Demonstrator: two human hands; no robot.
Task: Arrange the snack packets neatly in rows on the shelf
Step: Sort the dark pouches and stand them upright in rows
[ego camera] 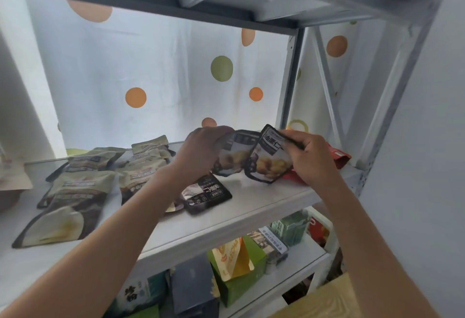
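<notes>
On the white shelf (251, 207) my left hand (201, 151) grips a dark snack packet (234, 156) by its top edge. My right hand (307, 159) pinches the upper corner of a second dark packet (269, 164) that overlaps the first; both are lifted upright above the shelf. Another dark packet (206, 195) lies flat below my left wrist. Several green-beige packets (83, 187) lie in loose rows on the left part of the shelf. A red packet (338, 158) lies behind my right hand, partly hidden.
A dotted white curtain (161, 71) hangs behind the shelf. A metal upright (292, 76) and cross braces stand at the right. The lower shelf (284, 275) carries green, blue and other boxes. A shelf board runs overhead.
</notes>
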